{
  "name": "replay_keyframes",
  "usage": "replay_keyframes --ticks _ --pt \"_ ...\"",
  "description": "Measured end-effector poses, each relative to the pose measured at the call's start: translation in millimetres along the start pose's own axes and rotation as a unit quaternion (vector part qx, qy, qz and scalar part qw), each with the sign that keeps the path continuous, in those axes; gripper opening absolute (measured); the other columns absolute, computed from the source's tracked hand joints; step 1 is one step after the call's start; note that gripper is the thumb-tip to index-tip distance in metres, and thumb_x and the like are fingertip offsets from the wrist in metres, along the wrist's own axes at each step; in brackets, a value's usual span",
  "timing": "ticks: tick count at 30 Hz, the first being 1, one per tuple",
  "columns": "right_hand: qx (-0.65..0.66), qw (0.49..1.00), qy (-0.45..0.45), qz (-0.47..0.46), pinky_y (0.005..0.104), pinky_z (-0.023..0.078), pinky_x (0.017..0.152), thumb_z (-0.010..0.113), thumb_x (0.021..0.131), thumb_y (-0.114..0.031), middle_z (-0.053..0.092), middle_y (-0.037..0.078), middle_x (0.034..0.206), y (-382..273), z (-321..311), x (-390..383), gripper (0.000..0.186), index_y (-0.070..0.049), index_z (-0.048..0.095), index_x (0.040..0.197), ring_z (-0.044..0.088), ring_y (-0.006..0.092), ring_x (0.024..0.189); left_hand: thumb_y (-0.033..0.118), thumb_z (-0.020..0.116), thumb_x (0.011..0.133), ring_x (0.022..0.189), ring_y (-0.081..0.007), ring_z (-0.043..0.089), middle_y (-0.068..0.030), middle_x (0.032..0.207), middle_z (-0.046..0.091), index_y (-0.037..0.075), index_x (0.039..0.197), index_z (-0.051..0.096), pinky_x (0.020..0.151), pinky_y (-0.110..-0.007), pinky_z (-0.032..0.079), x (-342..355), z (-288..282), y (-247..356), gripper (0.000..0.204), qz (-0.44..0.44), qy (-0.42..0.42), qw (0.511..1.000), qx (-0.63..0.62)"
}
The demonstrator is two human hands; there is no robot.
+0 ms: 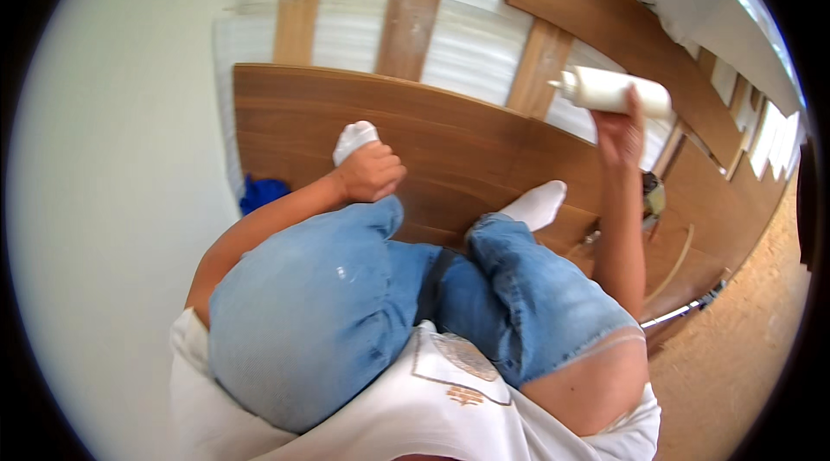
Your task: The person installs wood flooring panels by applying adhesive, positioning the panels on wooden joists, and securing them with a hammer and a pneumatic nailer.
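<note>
White shirt cloth (363, 426) lies nearest the camera at six o'clock, with blue jeans (303, 314) just above it. Toward two o'clock the right hand (621, 134) is raised, its fingers wrapped around a white squeeze bottle (605, 89); the bottle lies almost level across the upper part of the grip, nozzle pointing to nine o'clock. Toward eleven o'clock, the left hand (370, 172) is curled into a fist, overlapping a white sock (353, 139); whether anything is inside it cannot be told. Both feet are on a wide brown board (484, 137). Farther out, at twelve o'clock, wooden strips (415, 11) alternate with white sheeting (471, 11), and a loose brown plank (605, 16) slants at one o'clock. Blue cloth-like material (262, 193) sits near nine o'clock, beside a pale wall (121, 201). Printing on the shirt front shows a dark outline, a rounded patch and small tan marks.
</note>
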State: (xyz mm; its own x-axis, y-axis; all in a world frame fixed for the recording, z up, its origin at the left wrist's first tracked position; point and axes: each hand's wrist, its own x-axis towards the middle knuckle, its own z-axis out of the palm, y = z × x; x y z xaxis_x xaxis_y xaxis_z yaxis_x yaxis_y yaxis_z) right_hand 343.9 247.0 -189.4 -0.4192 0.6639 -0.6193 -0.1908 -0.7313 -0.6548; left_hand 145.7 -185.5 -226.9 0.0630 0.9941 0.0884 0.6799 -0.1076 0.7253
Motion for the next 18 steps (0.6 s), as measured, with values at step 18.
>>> replay_keyframes --ticks 18 --pt "-0.269 0.921 -0.280 0.044 0.0400 0.051 0.098 0.083 0.086 -0.020 0.061 0.012 0.125 118.3 195.5 17.1 0.057 -0.002 0.054 0.131 0.060 0.0217 0.117 0.014 0.071 0.070 0.079 -0.0250 0.053 -0.0038 0.079 0.052 0.011 0.080 0.058 0.073 -0.039 0.045 -11.0 2.1 -18.1 0.017 0.016 0.044 0.998 -0.033"
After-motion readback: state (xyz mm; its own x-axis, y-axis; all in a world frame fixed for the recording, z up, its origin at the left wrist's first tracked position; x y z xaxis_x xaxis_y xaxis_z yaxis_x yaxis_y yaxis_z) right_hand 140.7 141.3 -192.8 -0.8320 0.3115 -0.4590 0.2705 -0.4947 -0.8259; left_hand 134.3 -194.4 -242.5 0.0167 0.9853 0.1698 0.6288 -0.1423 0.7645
